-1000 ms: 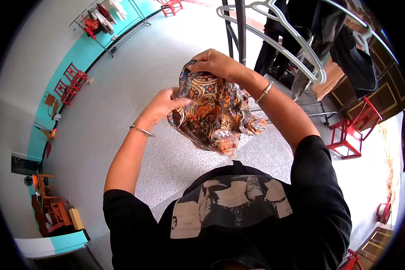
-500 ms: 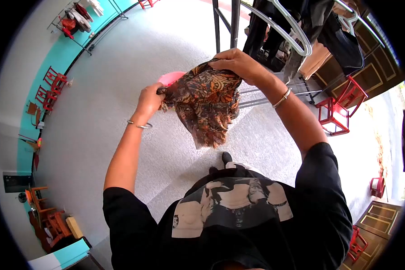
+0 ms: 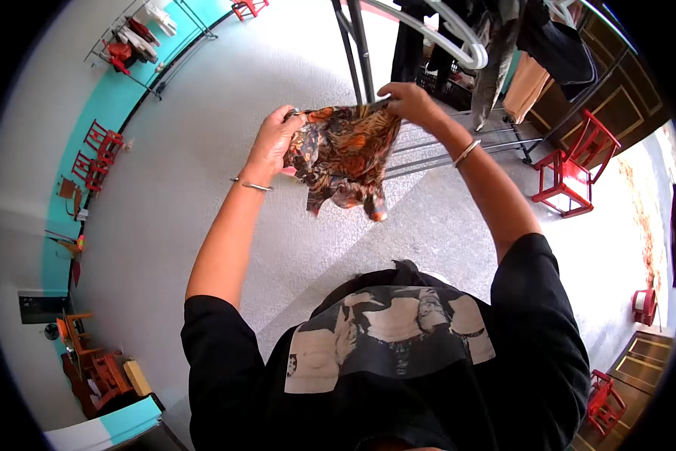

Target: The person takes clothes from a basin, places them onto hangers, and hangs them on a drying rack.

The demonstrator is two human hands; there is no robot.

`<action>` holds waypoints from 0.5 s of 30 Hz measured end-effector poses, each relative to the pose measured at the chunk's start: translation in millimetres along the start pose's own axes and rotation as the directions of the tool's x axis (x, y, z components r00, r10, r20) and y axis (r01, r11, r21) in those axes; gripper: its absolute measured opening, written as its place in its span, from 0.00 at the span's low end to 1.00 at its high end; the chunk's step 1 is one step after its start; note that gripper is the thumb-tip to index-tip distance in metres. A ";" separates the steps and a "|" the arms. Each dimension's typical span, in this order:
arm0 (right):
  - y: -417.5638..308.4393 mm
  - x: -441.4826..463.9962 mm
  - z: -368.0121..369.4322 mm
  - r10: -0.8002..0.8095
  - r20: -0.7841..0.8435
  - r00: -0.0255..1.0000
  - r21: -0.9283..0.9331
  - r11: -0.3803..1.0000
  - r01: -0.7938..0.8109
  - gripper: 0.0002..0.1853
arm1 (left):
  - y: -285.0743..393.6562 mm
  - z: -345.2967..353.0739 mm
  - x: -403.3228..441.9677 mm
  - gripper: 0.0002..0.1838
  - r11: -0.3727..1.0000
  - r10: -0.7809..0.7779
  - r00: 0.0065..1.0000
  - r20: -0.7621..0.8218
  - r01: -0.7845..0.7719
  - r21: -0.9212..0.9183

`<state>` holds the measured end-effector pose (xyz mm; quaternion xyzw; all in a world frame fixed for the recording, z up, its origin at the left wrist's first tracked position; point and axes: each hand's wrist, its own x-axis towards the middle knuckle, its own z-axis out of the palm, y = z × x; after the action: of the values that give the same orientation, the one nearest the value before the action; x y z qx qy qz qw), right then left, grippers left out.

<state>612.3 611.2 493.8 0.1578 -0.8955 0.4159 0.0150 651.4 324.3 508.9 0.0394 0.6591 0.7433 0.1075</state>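
Note:
A patterned brown and orange garment [image 3: 345, 154] hangs between my two hands, its lower edge bunched and loose. My left hand [image 3: 278, 139] pinches its upper left corner. The upper right corner is held by my right hand [image 3: 411, 104], with the top edge stretched fairly straight between them. Behind the cloth, a small part of a pink basin [image 3: 288, 171] shows near my left wrist. Pale hangers [image 3: 469, 54] hang on a rack just beyond my right hand.
Dark and beige clothes [image 3: 524, 89] hang on the metal rack [image 3: 364, 56] ahead at right. A red chair [image 3: 571, 169] stands right of it. Along the left wall are red chairs [image 3: 90, 169], another clothes rack [image 3: 139, 83] and wooden furniture [image 3: 105, 376].
The garment has gone from bunched to spread between my hands, and now sits higher and flatter along its top edge. The pink basin, visible half a second ago, is mostly hidden.

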 end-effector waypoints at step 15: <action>-14.7 -27.5 37.6 -0.289 0.302 0.908 0.542 0.836 0.086 0.10 | 35.9 124.7 9.5 0.02 0.985 0.169 0.979 0.110 -0.165 -0.040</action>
<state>646.7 581.5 475.7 0.3205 -0.7167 0.5995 -0.1560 663.3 443.6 559.6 0.1350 0.6348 0.7563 0.0826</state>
